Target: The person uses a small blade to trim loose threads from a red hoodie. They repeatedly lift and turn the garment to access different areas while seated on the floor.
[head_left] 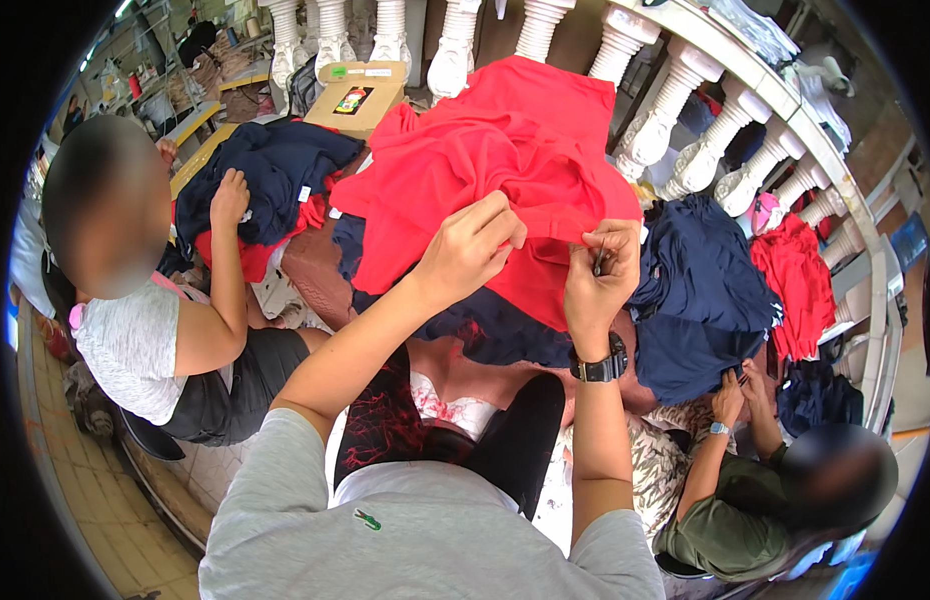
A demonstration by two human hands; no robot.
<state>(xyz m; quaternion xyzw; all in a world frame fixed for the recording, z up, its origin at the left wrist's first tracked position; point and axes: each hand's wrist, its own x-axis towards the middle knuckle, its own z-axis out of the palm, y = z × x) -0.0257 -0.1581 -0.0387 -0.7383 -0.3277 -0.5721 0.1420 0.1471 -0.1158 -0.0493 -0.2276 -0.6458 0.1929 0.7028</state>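
Observation:
A red garment (485, 150) lies spread in front of me over darker cloth. My left hand (475, 245) is closed in a pinch on a fold of it, near the middle. Close by, my right hand (602, 275) is closed around a small dark metal tool (599, 262), mostly hidden in the palm; its kind cannot be made out. The right fingertips also meet the red cloth, and the edge between both hands is drawn fairly straight. Navy cloth (505, 325) shows below the red garment, toward my lap.
Left, a seated person (135, 330) handles navy garments (270, 170); behind stands an open cardboard box (360, 100). Right, another person (755, 500) works at a navy pile (700, 270), beside red clothing (795, 285). A white balustrade (675, 95) curves along the far side.

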